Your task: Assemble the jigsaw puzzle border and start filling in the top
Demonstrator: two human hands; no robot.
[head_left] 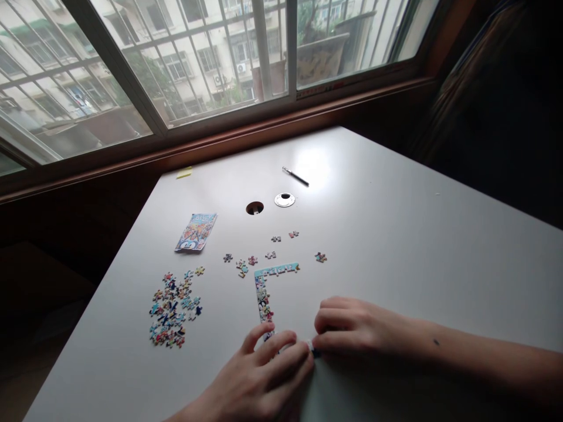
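Lower centre, the left hand (264, 372) lies loosely spread over the puzzle (261, 295), whose bottom row runs rightward to the right hand (354, 325), fingers bunched, grip hidden from me.

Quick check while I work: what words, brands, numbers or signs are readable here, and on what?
None can be read.
Picture leaflet: lettering across its top, too small and blurred.
Reddish marks along the window's lower frame: too blurred to tell whether they're writing.
Joined puzzle pieces, pen: no legible text.
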